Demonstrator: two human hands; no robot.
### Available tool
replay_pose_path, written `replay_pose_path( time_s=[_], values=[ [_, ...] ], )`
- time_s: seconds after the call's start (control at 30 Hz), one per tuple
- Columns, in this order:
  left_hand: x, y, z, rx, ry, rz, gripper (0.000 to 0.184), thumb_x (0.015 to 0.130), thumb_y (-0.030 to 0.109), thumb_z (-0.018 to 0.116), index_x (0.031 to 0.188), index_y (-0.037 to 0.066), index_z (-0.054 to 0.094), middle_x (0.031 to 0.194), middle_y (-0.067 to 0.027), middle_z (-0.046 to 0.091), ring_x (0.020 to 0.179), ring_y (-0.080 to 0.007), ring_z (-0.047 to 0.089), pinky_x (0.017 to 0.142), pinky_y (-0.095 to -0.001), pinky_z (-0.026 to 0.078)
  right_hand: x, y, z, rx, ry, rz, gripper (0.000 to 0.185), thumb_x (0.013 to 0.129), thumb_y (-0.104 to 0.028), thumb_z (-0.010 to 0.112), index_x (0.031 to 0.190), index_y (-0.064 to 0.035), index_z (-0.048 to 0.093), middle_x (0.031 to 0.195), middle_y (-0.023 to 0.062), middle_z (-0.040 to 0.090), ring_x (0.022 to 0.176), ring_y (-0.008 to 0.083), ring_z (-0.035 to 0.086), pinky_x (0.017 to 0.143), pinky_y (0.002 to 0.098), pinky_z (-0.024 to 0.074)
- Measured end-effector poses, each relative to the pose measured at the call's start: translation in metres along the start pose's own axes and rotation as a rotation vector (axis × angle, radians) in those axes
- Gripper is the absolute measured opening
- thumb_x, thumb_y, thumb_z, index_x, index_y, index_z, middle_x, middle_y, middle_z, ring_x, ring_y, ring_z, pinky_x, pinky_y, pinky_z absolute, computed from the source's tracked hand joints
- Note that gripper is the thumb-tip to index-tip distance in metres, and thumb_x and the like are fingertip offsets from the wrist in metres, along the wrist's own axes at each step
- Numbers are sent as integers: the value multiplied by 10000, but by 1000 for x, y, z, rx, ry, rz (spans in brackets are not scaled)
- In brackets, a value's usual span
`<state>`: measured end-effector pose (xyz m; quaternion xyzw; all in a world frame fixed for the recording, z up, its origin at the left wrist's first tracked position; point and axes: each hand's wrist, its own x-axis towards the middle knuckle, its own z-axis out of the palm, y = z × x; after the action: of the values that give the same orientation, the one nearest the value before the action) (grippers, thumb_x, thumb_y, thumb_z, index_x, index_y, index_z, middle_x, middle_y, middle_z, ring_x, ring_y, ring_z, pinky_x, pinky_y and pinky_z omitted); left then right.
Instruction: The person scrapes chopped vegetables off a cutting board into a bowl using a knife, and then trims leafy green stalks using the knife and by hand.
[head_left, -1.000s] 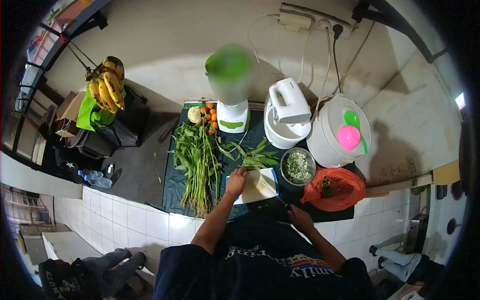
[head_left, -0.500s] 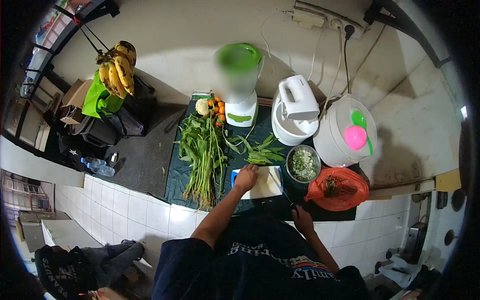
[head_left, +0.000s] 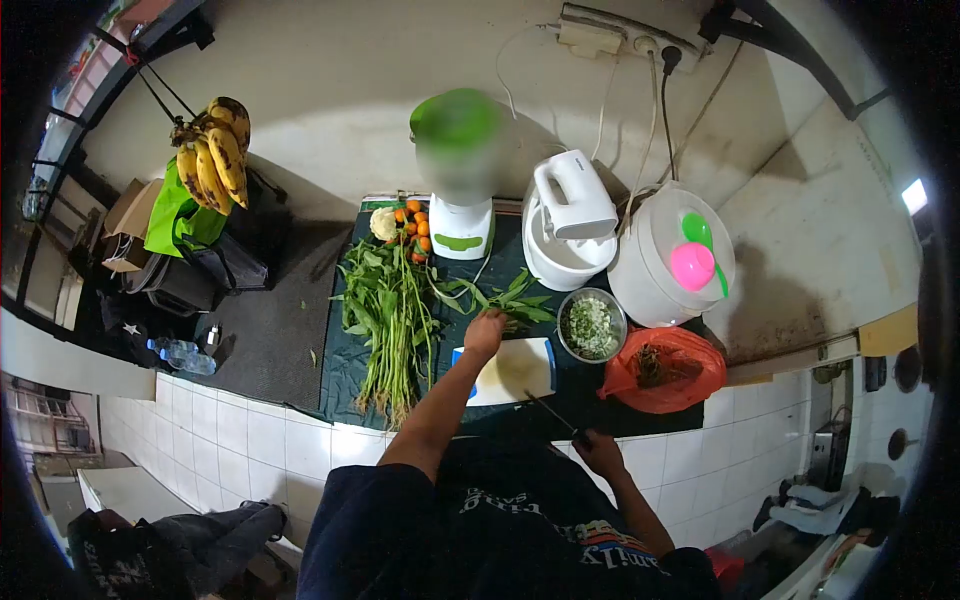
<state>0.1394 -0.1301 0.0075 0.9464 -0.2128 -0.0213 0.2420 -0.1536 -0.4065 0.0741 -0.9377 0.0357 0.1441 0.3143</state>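
While the left hand point(head_left: 484, 335) touches slender leaves point(head_left: 527, 308), the right hand point(head_left: 601, 455) grips a knife point(head_left: 550, 411).

Dark green below, brights above

The desk covering point(head_left: 345, 390) is dark green, the cutting board point(head_left: 525, 370) white with blue edges. The leaves point(head_left: 522, 300) are green; the bunch point(head_left: 388, 300) too, with paler stems and brownish roots. The chopped pieces point(head_left: 592, 328) mix green and white. The plastic bag point(head_left: 695, 385) is orange-red, the scoop point(head_left: 692, 266) hot pink, the mixer point(head_left: 575, 205) white. The bananas point(head_left: 215, 160) are yellow — blotched brown-black. The shirt point(head_left: 450, 530) is dark navy — white lettering, coloured stripes. The tiles point(head_left: 303, 440) are white, crossed by a grid of darker lines.
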Motion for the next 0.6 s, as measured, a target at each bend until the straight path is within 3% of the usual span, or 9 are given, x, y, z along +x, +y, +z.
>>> replay_pose_path(
  time_s=[0.1,0.23,0.33,0.4,0.43,0.47,0.53,0.6],
  values=[
    [7,-8,-6,-93,-122,-74,225,887,144,569,1046,101,722,1106,-126,661,1055,-348,647,879,-454,553,-1,2,0,-130,-44,-29,297,890,-353,696,923,-66,626,783,190,670,758,414,675,671,510,533],
    [9,-15,-7,-186,-108,-83,264,891,193,589,1099,121,734,1091,-124,693,1003,-369,669,851,-474,559,5,-1,-10,-236,-121,16,309,889,-370,684,901,-68,617,809,186,676,779,410,673,683,526,532],
    [4,-8,-25,-388,-39,-60,291,900,164,650,1164,63,718,1075,-192,717,984,-341,695,861,-433,554,18,4,-10,-321,-144,-5,295,897,-365,667,902,-76,611,818,181,670,793,406,672,685,521,532],
    [-6,8,-47,-684,31,-298,313,925,178,668,1200,30,704,1052,-191,737,944,-260,723,826,-376,557,27,8,-10,-338,-64,-85,274,901,-354,659,899,-84,612,798,172,659,790,405,669,678,520,530],
    [-8,3,-42,-843,24,-335,338,972,178,651,1273,25,664,1047,-124,736,920,-180,702,814,-337,551,32,8,-9,-335,-57,-88,274,901,-354,659,899,-84,612,798,172,659,790,405,669,678,520,530],
    [-15,-1,-36,-838,27,-330,338,972,178,651,1273,25,664,1047,-124,736,920,-180,702,814,-337,551,38,9,-9,-318,-22,-87,284,901,-365,659,896,-85,613,799,168,657,798,401,670,681,521,528],
    [-29,13,-55,-1548,27,-407,339,992,135,626,1325,74,639,1013,-29,707,864,-134,659,784,-294,537,49,3,-11,-300,13,-93,293,900,-377,659,893,-87,615,800,165,655,805,397,670,685,522,527],
    [-40,23,-81,-1875,-52,-516,365,1019,94,576,1383,81,588,1012,-2,662,849,-99,604,785,-246,505,58,-9,-21,-308,6,-99,331,896,-415,670,887,-87,622,812,159,657,811,389,668,694,509,524]
  ],
)
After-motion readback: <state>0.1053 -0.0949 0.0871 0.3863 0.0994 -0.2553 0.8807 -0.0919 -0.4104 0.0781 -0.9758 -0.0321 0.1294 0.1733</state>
